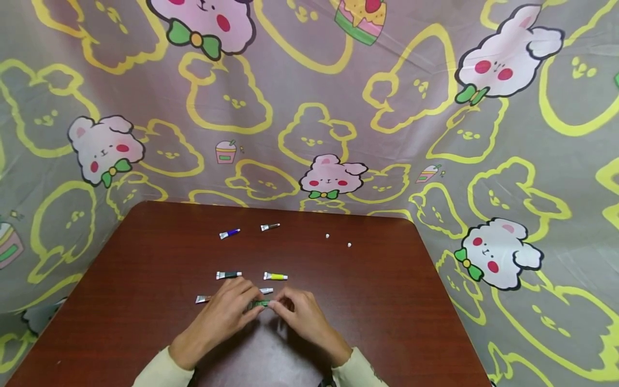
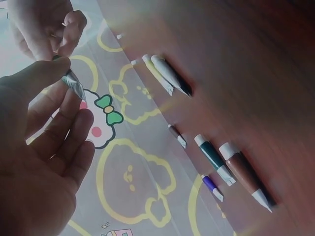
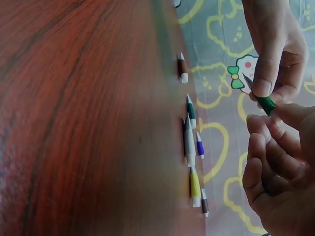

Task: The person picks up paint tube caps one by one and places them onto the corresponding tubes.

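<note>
Both hands pinch one green tube: left hand grasps its body, right hand its end, above the table.

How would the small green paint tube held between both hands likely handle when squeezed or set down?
The green tube, pinched by the left hand and right hand, looks light. Its foil-like crimped tail probably dents easily; that flat tail should limit rolling.

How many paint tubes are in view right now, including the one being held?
7. Far: blue tube and brown tube. Nearer: dark green tube and yellow tube. Two partly hidden behind the left hand. Both hands hold the green tube. More may be hidden.
</note>
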Available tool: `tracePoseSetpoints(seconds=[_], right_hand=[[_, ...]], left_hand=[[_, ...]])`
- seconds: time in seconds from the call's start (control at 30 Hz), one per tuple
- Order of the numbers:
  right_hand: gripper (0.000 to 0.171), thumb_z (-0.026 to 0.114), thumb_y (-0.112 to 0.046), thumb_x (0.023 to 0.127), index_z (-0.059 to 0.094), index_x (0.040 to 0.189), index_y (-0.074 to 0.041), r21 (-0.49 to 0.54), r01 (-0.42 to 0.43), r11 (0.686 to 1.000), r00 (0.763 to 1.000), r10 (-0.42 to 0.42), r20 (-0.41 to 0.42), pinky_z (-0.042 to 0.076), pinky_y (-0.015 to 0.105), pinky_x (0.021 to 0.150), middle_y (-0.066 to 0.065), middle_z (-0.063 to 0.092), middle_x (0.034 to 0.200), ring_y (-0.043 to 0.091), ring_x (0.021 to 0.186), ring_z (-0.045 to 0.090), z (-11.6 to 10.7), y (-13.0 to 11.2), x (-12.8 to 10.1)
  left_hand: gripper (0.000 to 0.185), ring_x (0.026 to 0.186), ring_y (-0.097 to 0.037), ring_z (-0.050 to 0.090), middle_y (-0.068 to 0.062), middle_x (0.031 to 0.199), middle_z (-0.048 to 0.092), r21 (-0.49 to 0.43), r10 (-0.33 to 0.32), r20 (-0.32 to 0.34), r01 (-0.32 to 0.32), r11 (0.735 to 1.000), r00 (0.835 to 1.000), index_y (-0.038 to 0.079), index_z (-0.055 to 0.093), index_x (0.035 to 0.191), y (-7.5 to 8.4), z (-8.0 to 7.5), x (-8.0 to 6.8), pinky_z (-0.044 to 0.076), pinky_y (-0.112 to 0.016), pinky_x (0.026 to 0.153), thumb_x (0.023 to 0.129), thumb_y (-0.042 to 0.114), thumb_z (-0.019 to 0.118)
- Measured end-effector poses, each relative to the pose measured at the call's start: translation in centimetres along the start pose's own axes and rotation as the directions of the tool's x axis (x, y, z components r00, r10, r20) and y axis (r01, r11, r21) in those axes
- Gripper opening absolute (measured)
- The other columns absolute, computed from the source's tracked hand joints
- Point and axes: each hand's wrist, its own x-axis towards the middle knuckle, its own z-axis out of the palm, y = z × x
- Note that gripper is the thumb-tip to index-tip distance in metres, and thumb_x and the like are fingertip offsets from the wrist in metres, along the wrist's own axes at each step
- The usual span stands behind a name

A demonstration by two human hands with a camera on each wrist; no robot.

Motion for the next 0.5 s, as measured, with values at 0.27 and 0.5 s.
tracePoseSetpoints(seconds=[0.27,0.5], right_hand=[[0.020,0.074,-0.031,0.105,0.074,0.091,-0.016,-0.081,0.019,0.997,1.000,-0.018,0.001,0.042,0.009,0.061,-0.008,0.066,0.073,-0.008,0.066,0.049,0.39,0.43,-0.07],[0.029,0.088,-0.018,0.093,0.070,0.115,-0.009,-0.045,0.075,0.996,0.997,-0.074,0.024,0.052,0.012,0.067,0.001,0.074,0.092,0.011,0.072,0.068,0.21,0.27,0.02]], left_hand=[[0.029,0.089,-0.012,0.062,0.009,0.090,0.069,-0.017,0.007,0.001,-0.007,1.000,1.000,0.018,0.075,0.093,0.12,0.14,-0.08,0.050,-0.038,0.085,0.076,0.020,0.099],[0.032,0.088,-0.012,0.060,0.008,0.089,0.070,-0.024,0.003,0.000,-0.003,1.000,1.000,0.018,0.075,0.092,-0.26,0.31,-0.33,0.049,-0.038,0.083,0.073,0.018,0.100]])
